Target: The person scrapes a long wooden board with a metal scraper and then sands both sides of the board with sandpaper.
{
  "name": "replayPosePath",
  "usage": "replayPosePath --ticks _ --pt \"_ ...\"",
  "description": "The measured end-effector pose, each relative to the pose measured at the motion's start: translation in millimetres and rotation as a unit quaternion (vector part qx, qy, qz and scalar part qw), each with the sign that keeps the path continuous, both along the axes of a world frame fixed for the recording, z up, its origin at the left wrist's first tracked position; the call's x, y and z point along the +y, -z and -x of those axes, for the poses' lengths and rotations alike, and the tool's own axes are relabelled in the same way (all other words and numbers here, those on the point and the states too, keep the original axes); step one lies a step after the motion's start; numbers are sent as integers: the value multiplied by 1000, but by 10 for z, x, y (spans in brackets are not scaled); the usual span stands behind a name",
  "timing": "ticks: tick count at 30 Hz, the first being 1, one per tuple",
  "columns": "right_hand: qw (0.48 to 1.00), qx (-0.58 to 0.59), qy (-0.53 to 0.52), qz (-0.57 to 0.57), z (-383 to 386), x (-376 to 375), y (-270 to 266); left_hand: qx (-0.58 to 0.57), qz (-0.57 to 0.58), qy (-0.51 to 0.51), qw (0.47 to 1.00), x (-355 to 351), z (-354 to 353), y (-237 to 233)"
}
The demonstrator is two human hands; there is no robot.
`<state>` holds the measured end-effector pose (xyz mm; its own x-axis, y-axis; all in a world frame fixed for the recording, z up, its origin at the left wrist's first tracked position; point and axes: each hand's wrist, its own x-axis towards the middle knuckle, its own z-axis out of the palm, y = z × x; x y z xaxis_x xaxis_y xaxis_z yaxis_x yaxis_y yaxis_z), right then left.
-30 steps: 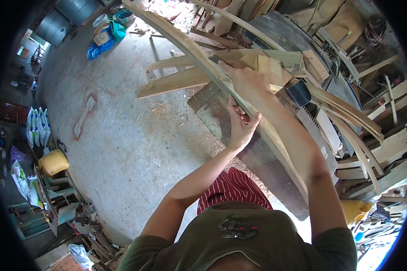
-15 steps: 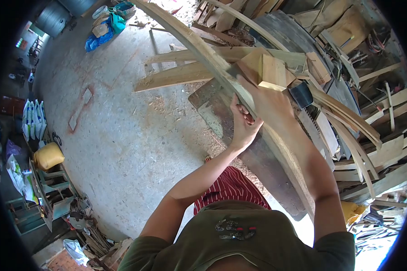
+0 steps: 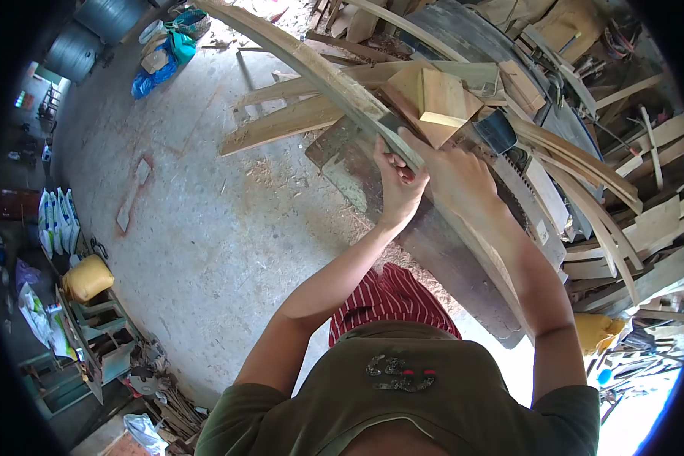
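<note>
A long curved wooden plank runs slantwise from the top of the view down toward my right side, over a dark worn board. My left hand grips its near edge, fingers curled round it. Across its upper face lies my right hand, with the thumb pointing along the plank and the fingers bent over the far side. My right fingertips are hidden. Just beyond that hand sits a pale wooden block, and a black curved piece is to its right.
A toothed blade shows right of my right hand. Curved wood strips pile up along the right. Two planks stick out on the left over the concrete floor. A yellow jerrycan stands far left.
The view has shifted slightly. My right hand has moved a little toward me along the plank, away from the wooden block. My left hand keeps its grip.
</note>
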<state>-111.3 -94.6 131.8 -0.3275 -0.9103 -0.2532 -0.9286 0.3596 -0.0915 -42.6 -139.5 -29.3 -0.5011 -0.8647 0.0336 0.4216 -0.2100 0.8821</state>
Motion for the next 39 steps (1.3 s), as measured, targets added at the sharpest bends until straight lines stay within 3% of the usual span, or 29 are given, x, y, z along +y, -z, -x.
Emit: replayPosePath --ticks 3,20,22,23,25,28,34,39 --pt "997 -27 -12 65 30 -246 127 11 -4 12 1000 0 21 100" --pt "996 -70 15 46 56 -28 79 9 -16 19 1000 0 13 17" --pt "993 -31 -15 116 82 -145 181 -14 -23 6 1000 32 10 19" --pt "993 -34 -15 115 112 -209 207 -17 -24 6 1000 47 -3 18" --pt "995 -101 19 3 80 -370 57 -1 -42 26 999 34 -16 1" --pt "994 -33 -24 102 79 -95 167 0 -1 15 1000 11 -13 12" --pt "998 -59 8 25 27 -396 46 -1 -36 15 999 37 5 47" --pt "996 -6 -7 92 32 -167 268 13 5 23 1000 -15 -10 74"
